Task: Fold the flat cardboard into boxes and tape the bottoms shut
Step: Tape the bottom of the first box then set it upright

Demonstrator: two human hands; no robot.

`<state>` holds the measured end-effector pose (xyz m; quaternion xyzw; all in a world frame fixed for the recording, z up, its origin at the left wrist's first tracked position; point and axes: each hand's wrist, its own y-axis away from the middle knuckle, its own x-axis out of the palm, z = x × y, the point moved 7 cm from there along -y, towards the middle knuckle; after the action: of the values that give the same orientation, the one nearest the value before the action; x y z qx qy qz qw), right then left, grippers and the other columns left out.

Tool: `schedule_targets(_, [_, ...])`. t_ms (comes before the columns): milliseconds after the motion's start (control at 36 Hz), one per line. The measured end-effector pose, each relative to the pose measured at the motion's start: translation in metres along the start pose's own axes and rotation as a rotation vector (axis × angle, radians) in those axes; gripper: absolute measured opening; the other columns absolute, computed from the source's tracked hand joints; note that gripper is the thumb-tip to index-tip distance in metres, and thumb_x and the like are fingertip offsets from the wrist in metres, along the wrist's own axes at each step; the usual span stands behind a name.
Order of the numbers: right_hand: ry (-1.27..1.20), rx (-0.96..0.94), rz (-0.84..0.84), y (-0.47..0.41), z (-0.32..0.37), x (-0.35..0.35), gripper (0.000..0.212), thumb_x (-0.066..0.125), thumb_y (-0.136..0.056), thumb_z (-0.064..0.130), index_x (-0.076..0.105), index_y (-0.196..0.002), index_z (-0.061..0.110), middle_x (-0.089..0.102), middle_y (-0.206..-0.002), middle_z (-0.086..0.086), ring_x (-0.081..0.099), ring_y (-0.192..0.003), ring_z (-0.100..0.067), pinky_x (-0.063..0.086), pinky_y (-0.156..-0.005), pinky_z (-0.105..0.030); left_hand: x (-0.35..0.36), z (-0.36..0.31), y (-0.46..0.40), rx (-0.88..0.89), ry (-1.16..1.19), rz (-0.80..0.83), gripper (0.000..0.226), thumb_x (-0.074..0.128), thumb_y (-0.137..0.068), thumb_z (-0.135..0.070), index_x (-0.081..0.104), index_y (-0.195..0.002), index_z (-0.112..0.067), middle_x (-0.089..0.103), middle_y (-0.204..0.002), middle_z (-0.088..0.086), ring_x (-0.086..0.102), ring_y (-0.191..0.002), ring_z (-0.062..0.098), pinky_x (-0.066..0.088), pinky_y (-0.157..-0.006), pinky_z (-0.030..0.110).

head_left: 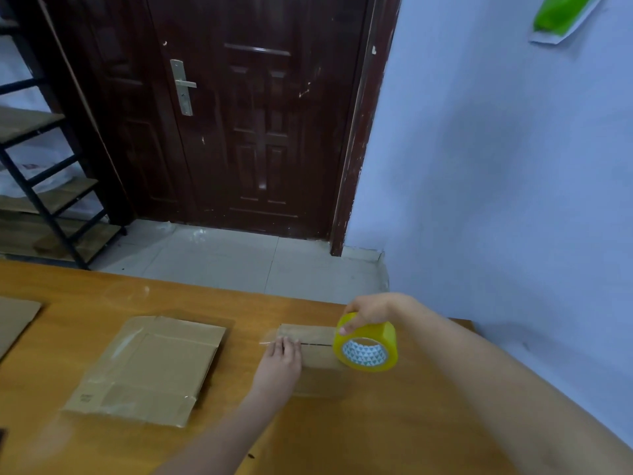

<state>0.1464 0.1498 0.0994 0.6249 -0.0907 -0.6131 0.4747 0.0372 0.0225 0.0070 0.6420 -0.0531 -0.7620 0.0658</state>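
Observation:
A small cardboard box [313, 358] stands on the wooden table [376, 433], its two bottom flaps meeting in a dark seam on top. My left hand [281, 365] lies flat with straight fingers on the box's left end, pressing down the free end of clear tape. My right hand [368, 311] grips a yellow tape roll [366, 347] from above, held at the box's right end. A thin strip of tape runs from the roll along the seam towards my left hand.
A flattened cardboard box [150, 366] with old tape lies on the table to the left. Another flat cardboard piece [13, 323] shows at the far left edge. Beyond the table are a tiled floor, a dark door [246, 114], a shelf rack [44, 186] and a blue wall.

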Motion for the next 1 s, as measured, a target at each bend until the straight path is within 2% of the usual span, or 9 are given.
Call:
schedule_targets(278, [0.176,0.15,-0.026,-0.017,-0.011,0.02,0.075,0.057,-0.084,0.059,0.043,-0.14,0.012,0.047,-0.143,-0.007,0.048,-0.125,-0.03,0.044,-0.1,-0.042,-0.003,0.004,-0.006,0.019,0.017,0.085,0.069,0.043,-0.094,0.001,0.0,-0.148,0.004,0.009,-0.155,0.028,0.011,-0.145,0.037,0.011,-0.12,0.042])
schedule_targets(611, [0.241,0.271,0.048,-0.019,-0.028,0.035,0.072,0.053,-0.089,0.057,0.041,-0.142,0.009,0.041,-0.146,-0.009,0.043,-0.13,-0.032,0.04,-0.103,-0.042,-0.001,0.008,-0.007,0.003,0.05,0.133,0.066,0.046,-0.095,-0.003,0.008,-0.148,0.005,0.019,-0.152,0.029,0.02,-0.143,0.039,0.017,-0.118,0.043])
schedule_targets(639, [0.241,0.283,0.052,-0.019,-0.033,0.039,0.075,0.053,-0.087,0.06,0.041,-0.142,0.01,0.041,-0.147,-0.009,0.043,-0.131,-0.032,0.04,-0.104,-0.042,-0.004,0.007,-0.007,-0.006,0.06,0.088,0.071,0.059,-0.089,-0.009,0.021,-0.146,0.006,0.029,-0.147,0.032,0.031,-0.139,0.04,0.027,-0.114,0.042])
schedule_targets(694, [0.224,0.286,0.063,-0.02,-0.041,0.048,0.08,0.053,-0.085,0.064,0.04,-0.142,0.01,0.041,-0.148,-0.009,0.042,-0.132,-0.032,0.04,-0.104,-0.042,-0.003,0.006,-0.009,0.005,0.037,0.067,0.084,0.094,-0.041,-0.021,0.064,-0.114,0.008,0.064,-0.107,0.033,0.066,-0.099,0.04,0.055,-0.085,0.039])
schedule_targets(750, [0.189,0.291,0.078,-0.021,-0.048,0.057,0.083,0.052,-0.083,0.067,0.041,-0.142,0.01,0.041,-0.148,-0.009,0.043,-0.131,-0.032,0.04,-0.105,-0.042,0.002,0.002,-0.014,0.019,0.084,-0.054,0.073,0.093,-0.01,-0.016,0.076,-0.078,0.001,0.07,-0.072,0.022,0.069,-0.064,0.032,0.059,-0.061,0.036])
schedule_targets(833, [0.15,0.296,0.083,-0.021,-0.052,0.064,0.083,0.054,-0.082,0.067,0.043,-0.142,0.011,0.044,-0.146,-0.008,0.044,-0.131,-0.03,0.04,-0.105,-0.042,-0.011,0.0,-0.008,0.055,0.079,0.098,0.065,0.089,-0.044,-0.039,0.072,-0.093,-0.001,0.066,-0.093,0.021,0.065,-0.085,0.035,0.055,-0.081,0.038])
schedule_targets(889, [0.142,0.299,0.088,-0.023,-0.054,0.065,0.083,0.054,-0.081,0.068,0.042,-0.143,0.014,0.042,-0.147,-0.006,0.043,-0.132,-0.029,0.039,-0.106,-0.041,-0.019,0.0,-0.006,0.031,0.139,0.09,0.058,0.048,-0.09,-0.049,0.054,-0.124,-0.003,0.05,-0.128,0.017,0.047,-0.12,0.034,0.036,-0.106,0.041])
schedule_targets(944, [0.138,0.303,0.098,-0.024,-0.055,0.065,0.085,0.054,-0.08,0.07,0.041,-0.144,0.015,0.04,-0.149,-0.006,0.041,-0.134,-0.03,0.038,-0.107,-0.043,-0.023,0.002,-0.009,-0.027,0.171,0.089,0.052,0.026,-0.1,-0.043,0.05,-0.129,-0.007,0.043,-0.134,0.013,0.039,-0.125,0.031,0.03,-0.108,0.04])
schedule_targets(1000, [0.128,0.307,0.104,-0.025,-0.056,0.066,0.087,0.055,-0.079,0.07,0.041,-0.144,0.015,0.04,-0.149,-0.006,0.04,-0.134,-0.03,0.038,-0.107,-0.044,-0.029,-0.002,-0.014,-0.033,0.168,0.075,0.042,0.026,-0.102,-0.033,0.054,-0.126,-0.012,0.045,-0.13,0.015,0.04,-0.122,0.033,0.033,-0.103,0.039])
